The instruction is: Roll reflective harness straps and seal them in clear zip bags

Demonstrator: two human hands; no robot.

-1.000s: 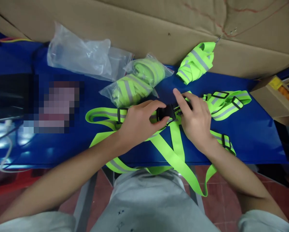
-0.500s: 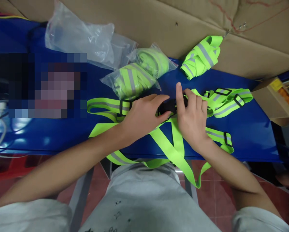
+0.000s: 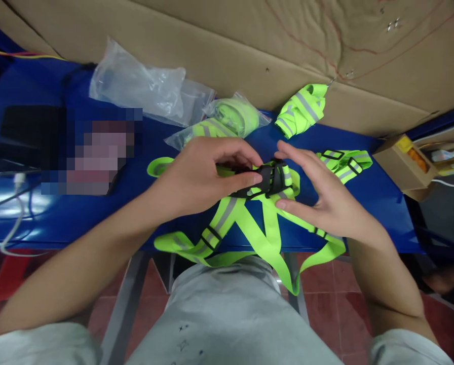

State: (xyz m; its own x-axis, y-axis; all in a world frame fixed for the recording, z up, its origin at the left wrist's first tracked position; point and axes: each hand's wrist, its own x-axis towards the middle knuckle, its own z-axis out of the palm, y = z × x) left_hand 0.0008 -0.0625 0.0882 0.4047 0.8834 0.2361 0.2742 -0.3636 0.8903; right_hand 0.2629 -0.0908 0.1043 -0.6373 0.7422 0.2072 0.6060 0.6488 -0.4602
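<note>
A neon yellow-green reflective strap harness [image 3: 273, 235] with grey stripes and black sliders lies across the front of the blue table, its lower loops hanging past the edge. At its middle is a black plastic side-release buckle [image 3: 267, 180]. My left hand [image 3: 196, 172] is closed on the buckle's left part, thumb in front and fingers behind. To the right of the buckle, my right hand [image 3: 326, 200] has its thumb and fingers spread around the folded strap end, with a gap between them and it. Whether the buckle halves are fully joined cannot be made out.
Behind lie bagged rolled straps [image 3: 236, 116], clear plastic bags [image 3: 139, 86] and an unbagged strap bundle [image 3: 303, 109]. A black device [image 3: 25, 137] with a white cable is at left, beside a blurred-out patch. A small cardboard box [image 3: 405, 162] stands right. Brown cardboard [image 3: 212, 40] lines the back.
My right hand has moved off the buckle and opened out to the right. My left hand still grips it, now turned more into view. The strap beside the buckle has been gathered closer.
</note>
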